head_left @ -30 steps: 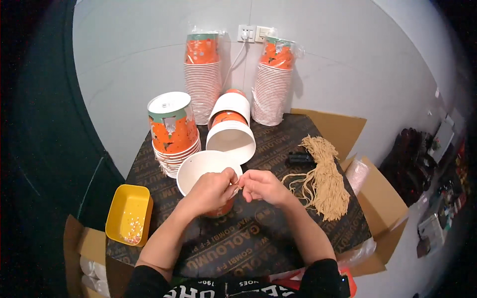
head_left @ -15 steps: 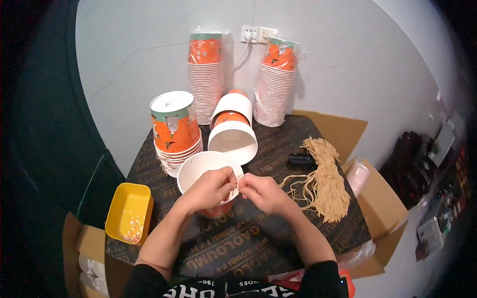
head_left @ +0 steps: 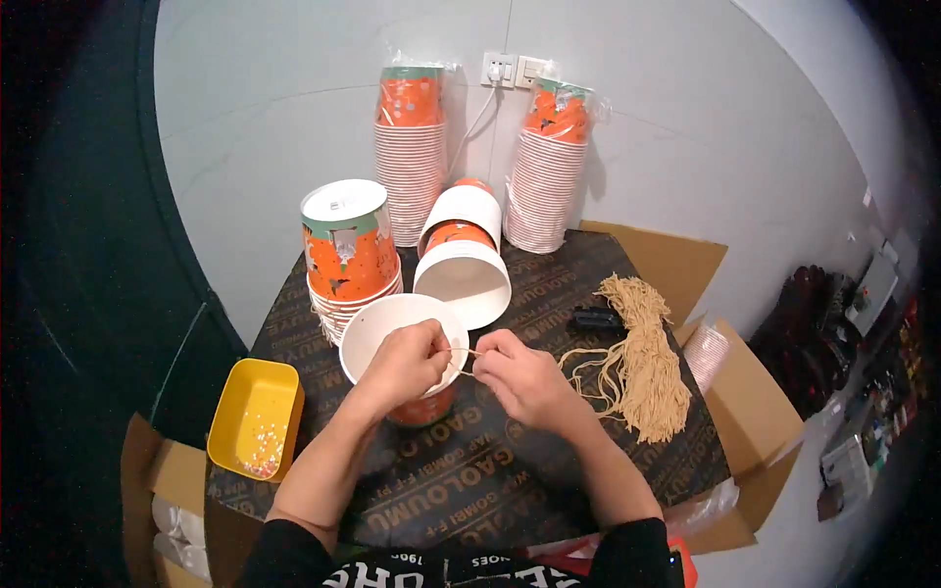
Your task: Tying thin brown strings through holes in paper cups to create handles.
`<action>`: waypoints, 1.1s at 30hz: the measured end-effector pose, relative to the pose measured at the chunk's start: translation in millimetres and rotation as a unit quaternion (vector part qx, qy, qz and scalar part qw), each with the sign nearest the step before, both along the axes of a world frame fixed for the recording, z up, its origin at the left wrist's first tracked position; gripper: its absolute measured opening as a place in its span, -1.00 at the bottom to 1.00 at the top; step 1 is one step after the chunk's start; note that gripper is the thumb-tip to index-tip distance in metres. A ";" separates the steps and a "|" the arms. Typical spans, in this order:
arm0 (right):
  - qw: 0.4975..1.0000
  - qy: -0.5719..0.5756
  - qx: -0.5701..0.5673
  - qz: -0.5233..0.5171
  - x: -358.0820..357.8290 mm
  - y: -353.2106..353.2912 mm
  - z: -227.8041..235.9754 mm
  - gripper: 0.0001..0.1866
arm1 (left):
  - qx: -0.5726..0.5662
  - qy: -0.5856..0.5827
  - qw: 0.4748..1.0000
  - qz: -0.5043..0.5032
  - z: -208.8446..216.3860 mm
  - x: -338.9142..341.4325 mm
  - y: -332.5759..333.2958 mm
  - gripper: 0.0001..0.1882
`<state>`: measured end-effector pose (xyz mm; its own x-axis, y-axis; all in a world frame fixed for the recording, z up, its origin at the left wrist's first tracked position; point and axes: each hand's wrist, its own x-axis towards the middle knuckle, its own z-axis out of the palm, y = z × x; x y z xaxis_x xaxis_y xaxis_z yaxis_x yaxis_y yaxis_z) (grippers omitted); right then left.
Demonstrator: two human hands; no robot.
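A white-lined paper bucket (head_left: 375,331) with an orange outside stands upright before me, its mouth facing up. At its right rim, a thin beige cord (head_left: 465,350) is stretched in a small loop between my hands. My left hand (head_left: 402,367) is over the bucket's mouth, fingers pinched on the cord. Just right of the rim, my right hand (head_left: 524,377) pinches the cord's other side. Whether the cord passes through the bucket's wall is hidden by my fingers. On the table's right lies a bundle of similar beige cords (head_left: 649,367), several loose strands trailing toward my right hand.
Upside-down orange buckets (head_left: 348,260) are stacked at left, cords hanging from their rims. Two tall wrapped stacks (head_left: 410,162) stand by the wall; nested buckets (head_left: 461,269) lie sideways. A yellow tub (head_left: 223,416) holds small pale bits. A black object (head_left: 595,319) touches the bundle. Cardboard boxes (head_left: 750,392) flank the table.
My hands have drawn slightly apart, opening the cord into a visible loop between them. The bucket has shifted slightly left.
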<state>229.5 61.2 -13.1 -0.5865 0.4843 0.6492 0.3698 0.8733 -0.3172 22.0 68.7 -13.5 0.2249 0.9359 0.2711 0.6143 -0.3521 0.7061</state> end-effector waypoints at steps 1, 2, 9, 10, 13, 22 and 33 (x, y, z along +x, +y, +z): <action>1.000 0.000 0.000 0.001 -1.1 3.2 -5.0 -0.92 | 0.018 0.019 1.000 0.005 1.6 -0.6 -1.6 -0.88; 0.999 0.029 -0.015 0.004 -1.9 7.3 -11.9 -0.92 | 0.019 0.018 1.000 0.003 3.5 0.2 -2.8 -0.88; 0.944 0.162 -0.283 -0.040 -12.5 5.2 -29.9 -0.96 | 0.042 0.102 0.993 -0.039 14.5 1.8 -13.7 -0.88; 0.945 0.163 -0.283 -0.040 -14.4 5.2 -31.7 -0.96 | 0.040 0.118 0.991 -0.054 16.1 1.8 -14.9 -0.87; 0.900 0.249 -0.357 -0.028 -20.3 7.0 -37.8 -0.92 | 0.022 0.128 0.989 -0.074 21.3 1.7 -19.6 -0.89; 0.880 0.318 -0.352 -0.024 -30.2 10.3 -56.9 -0.93 | 0.006 0.068 0.993 -0.098 21.9 2.4 -18.9 -0.89; 0.958 0.218 -0.168 -0.087 -30.3 4.4 -55.2 -0.89 | 0.018 0.046 0.995 -0.089 14.3 3.1 -13.1 -0.89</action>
